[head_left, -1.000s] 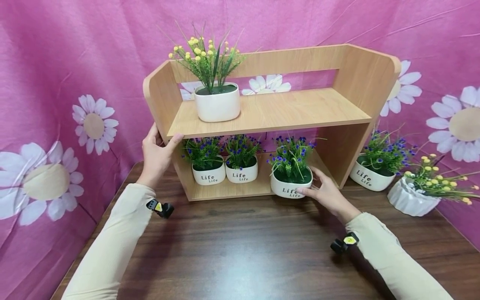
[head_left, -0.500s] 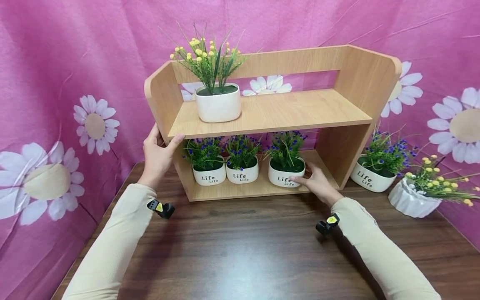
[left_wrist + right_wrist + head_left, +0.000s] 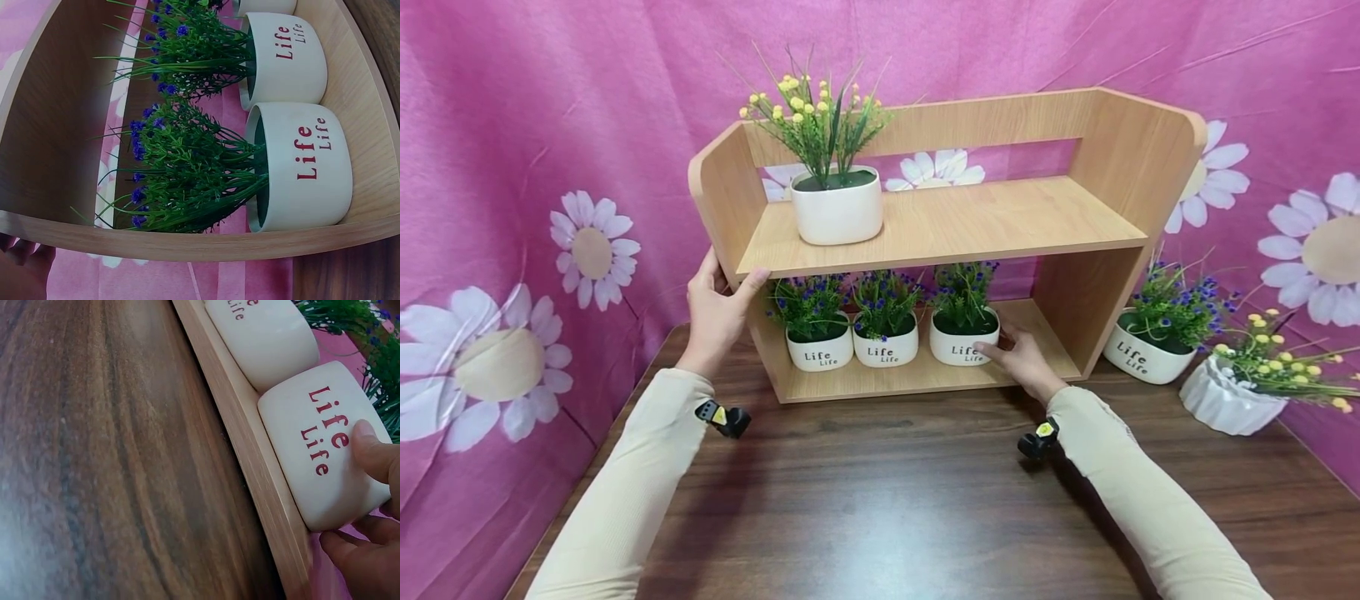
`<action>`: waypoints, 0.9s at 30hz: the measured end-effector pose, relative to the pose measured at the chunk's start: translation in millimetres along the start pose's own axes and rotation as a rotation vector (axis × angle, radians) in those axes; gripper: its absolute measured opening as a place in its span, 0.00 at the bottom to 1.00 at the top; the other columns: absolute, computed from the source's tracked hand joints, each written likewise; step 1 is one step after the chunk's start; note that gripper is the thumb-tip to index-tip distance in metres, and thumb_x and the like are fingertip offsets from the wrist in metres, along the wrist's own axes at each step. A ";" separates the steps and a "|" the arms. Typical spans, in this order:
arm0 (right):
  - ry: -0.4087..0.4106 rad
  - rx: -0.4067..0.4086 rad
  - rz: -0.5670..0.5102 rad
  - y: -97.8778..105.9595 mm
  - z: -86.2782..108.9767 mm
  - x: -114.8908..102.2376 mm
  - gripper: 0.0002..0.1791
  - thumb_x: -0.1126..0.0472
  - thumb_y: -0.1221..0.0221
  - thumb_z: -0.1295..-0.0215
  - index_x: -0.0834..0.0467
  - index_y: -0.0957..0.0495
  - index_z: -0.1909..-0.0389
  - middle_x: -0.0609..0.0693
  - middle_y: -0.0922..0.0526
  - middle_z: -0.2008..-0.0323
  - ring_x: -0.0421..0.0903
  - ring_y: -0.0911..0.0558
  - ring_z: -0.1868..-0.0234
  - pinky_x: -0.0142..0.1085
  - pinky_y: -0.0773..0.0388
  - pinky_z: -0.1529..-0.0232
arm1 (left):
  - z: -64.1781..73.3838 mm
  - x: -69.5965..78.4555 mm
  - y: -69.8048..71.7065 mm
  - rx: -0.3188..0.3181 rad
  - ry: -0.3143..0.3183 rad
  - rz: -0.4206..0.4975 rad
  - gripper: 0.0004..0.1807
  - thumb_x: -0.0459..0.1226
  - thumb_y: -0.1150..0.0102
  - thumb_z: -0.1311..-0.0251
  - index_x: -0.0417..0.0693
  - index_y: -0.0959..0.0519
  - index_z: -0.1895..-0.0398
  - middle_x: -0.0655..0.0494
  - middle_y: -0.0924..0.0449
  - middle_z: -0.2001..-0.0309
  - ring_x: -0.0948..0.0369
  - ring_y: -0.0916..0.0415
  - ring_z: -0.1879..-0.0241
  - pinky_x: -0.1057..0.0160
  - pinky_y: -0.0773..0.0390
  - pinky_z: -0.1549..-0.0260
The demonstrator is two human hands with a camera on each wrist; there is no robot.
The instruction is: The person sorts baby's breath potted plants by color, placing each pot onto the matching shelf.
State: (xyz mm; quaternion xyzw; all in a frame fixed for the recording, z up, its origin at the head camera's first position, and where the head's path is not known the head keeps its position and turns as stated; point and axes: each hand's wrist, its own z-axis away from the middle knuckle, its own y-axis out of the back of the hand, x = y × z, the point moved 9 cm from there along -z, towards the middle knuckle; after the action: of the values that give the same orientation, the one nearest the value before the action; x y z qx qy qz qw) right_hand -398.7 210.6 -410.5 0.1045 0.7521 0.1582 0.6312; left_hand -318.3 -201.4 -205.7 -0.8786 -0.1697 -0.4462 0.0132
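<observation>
A white pot (image 3: 953, 348) printed "Life" with blue-flowered greenery is in the lower tier of a wooden shelf (image 3: 1000, 212). My right hand (image 3: 1022, 365) grips it from its right side; in the right wrist view the thumb lies on the printed front and other fingers are at the pot's end. Two matching potted plants, a left one (image 3: 818, 354) and a middle one (image 3: 886, 346), stand side by side left of it. My left hand (image 3: 713, 321) holds the shelf's left side panel, thumb at the front edge; its far fingers are hidden behind the panel.
A white pot (image 3: 837, 212) with yellow flowers stands on the upper tier's left. Right of the shelf are another blue-flowered pot (image 3: 1150, 354) and a ribbed white pot (image 3: 1231, 400) with yellow flowers. A pink floral cloth (image 3: 647, 125) hangs behind the dark wooden table (image 3: 850, 483).
My right hand has moved the blue-flowered pot left and back, from the shelf's front edge into the lower tier, closer to the other two pots. My left hand stays on the side panel.
</observation>
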 end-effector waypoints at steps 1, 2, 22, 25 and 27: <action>0.001 0.001 0.004 -0.6 -0.8 0.3 0.45 0.60 0.37 0.37 0.66 0.53 0.27 0.65 0.43 0.29 0.61 0.35 0.34 0.32 0.25 0.46 | 0.1 0.2 0.1 0.000 -0.002 -0.003 0.31 0.30 0.36 0.42 0.35 0.33 0.35 0.35 0.24 0.45 0.60 0.23 0.50 0.72 0.24 0.54; 0.001 -0.001 0.007 -1.3 -1.7 0.6 0.45 0.59 0.37 0.36 0.65 0.53 0.27 0.65 0.44 0.29 0.60 0.35 0.34 0.28 0.25 0.50 | 0.1 0.4 0.1 0.001 -0.005 -0.005 0.31 0.30 0.36 0.42 0.35 0.33 0.35 0.35 0.24 0.45 0.61 0.23 0.50 0.72 0.24 0.54; 0.011 -0.047 0.040 -17.5 -8.5 -4.2 0.46 0.60 0.38 0.36 0.62 0.55 0.25 0.66 0.42 0.30 0.62 0.31 0.36 0.41 0.24 0.46 | 0.2 -1.3 -0.1 0.004 -0.006 0.025 0.31 0.28 0.36 0.43 0.34 0.33 0.35 0.34 0.24 0.45 0.59 0.24 0.49 0.72 0.25 0.53; -0.001 -0.057 0.041 -18.6 -8.6 -4.8 0.46 0.59 0.38 0.35 0.61 0.56 0.25 0.66 0.41 0.31 0.62 0.29 0.38 0.36 0.20 0.55 | 0.3 -0.7 0.2 0.005 -0.005 0.024 0.31 0.29 0.36 0.42 0.35 0.33 0.34 0.34 0.24 0.45 0.60 0.23 0.50 0.72 0.25 0.53; -0.008 -0.061 0.033 -18.7 -8.3 -5.3 0.45 0.59 0.39 0.35 0.60 0.56 0.25 0.67 0.41 0.31 0.62 0.29 0.39 0.33 0.20 0.61 | 0.4 -0.1 -0.1 0.002 -0.006 0.029 0.31 0.29 0.36 0.42 0.35 0.33 0.35 0.34 0.24 0.45 0.60 0.24 0.50 0.72 0.25 0.53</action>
State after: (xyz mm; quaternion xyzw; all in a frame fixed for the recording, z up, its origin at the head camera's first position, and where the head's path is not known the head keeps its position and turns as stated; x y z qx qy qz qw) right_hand -405.1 190.4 -411.3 0.0984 0.7426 0.1911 0.6342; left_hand -318.1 -201.2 -206.0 -0.8823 -0.1576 -0.4431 0.0202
